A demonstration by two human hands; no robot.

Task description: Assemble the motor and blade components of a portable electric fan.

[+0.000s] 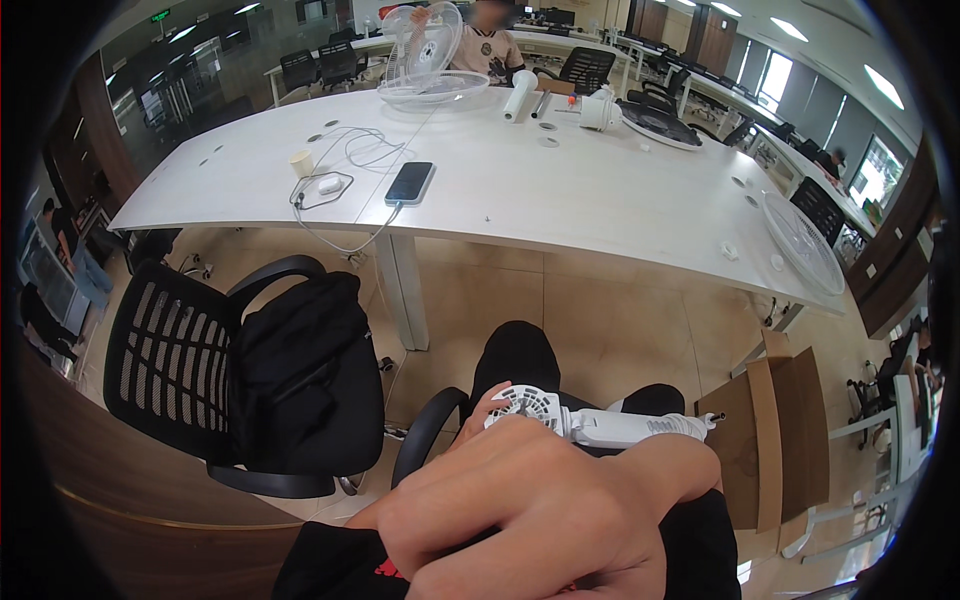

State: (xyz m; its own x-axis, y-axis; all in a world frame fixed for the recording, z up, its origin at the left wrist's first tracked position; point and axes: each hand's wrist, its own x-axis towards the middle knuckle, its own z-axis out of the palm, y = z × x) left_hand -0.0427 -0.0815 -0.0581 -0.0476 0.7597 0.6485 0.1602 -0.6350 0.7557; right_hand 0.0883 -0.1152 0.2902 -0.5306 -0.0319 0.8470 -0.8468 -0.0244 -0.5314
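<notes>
Black top (325, 562), red marking (389, 569); black trousers (515, 355); bare forearms (530, 500).

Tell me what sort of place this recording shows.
It looks like an open-plan office or shared workroom: a long white table fills the middle, a black mesh-backed office chair stands at its near side, and rectangular ceiling lights shine overhead.

The fan part (612, 428) I held looked like smooth white plastic with a slight gloss, and the desk (560, 190) had a smooth white finish. I saw matt black mesh on the chair back (170, 355), soft-looking black cloth on the bag (305, 345) and a glossy front on the phone (410, 183). The box (802, 430) was matt brown cardboard, the floor tiles (610, 310) smooth and shiny.
</notes>
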